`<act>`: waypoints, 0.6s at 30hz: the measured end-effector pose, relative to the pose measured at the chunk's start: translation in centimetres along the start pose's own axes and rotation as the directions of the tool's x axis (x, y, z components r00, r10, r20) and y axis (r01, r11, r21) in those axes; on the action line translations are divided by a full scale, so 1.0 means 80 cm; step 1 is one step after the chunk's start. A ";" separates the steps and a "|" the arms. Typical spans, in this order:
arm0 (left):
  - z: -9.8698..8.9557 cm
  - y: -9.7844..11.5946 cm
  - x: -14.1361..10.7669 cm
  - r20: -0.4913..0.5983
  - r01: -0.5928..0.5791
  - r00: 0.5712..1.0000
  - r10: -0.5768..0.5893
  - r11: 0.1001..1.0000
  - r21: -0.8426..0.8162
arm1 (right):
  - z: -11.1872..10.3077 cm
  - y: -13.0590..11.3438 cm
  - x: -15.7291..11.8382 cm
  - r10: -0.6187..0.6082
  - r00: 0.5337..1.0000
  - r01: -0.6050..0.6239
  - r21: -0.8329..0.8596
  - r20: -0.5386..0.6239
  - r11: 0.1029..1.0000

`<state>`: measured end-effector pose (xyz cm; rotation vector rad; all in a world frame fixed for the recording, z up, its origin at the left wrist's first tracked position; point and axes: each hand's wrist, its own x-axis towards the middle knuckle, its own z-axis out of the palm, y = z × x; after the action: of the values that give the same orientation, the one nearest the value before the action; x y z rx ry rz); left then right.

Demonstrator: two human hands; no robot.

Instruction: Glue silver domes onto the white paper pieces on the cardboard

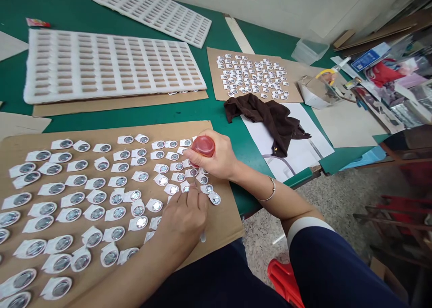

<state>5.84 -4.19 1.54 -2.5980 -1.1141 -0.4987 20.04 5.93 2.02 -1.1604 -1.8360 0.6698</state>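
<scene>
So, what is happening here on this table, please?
A person sits at a green table over a cardboard sheet covered with rows of small white pieces with shiny round centres. The right hand grips a small red bottle, pointed down at the pieces. The left hand presses its fingers on the pieces beside it. Empty white trays lie behind.

Bare forearms, thin silver bangle (pixel 270 192) on right wrist, dark navy sleeve (pixel 324 258) with white cuff (pixel 303 222)

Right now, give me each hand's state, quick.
Left hand: fingers curled down on the small white-backed discs on the cardboard sheet; whether it grips one cannot be told.
Right hand: closed around a red bottle.
</scene>
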 end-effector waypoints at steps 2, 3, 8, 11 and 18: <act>-0.001 0.000 0.001 -0.001 -0.003 1.000 0.003 1.000 0.003 | -0.001 0.001 0.000 -0.004 1.000 0.004 -0.009 -0.002 1.000; -0.001 0.000 0.001 0.000 -0.003 1.000 0.003 1.000 0.007 | -0.001 0.001 0.000 -0.005 1.000 0.005 -0.014 -0.002 1.000; -0.003 0.000 0.004 -0.001 0.009 1.000 -0.009 1.000 0.014 | -0.002 0.000 0.000 0.002 1.000 -0.002 -0.019 0.010 1.000; -0.003 0.000 0.005 0.007 0.015 1.000 -0.015 1.000 0.023 | -0.004 -0.001 0.000 0.019 1.000 -0.018 -0.027 0.022 0.999; -0.010 -0.006 0.007 0.071 0.020 0.997 -0.019 1.000 -0.016 | -0.004 -0.004 -0.001 -0.026 0.999 0.027 -0.038 0.043 0.999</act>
<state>5.72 -3.80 2.52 -2.6410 -1.1638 -0.4247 20.17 5.69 2.39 -1.1529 -1.9044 0.6512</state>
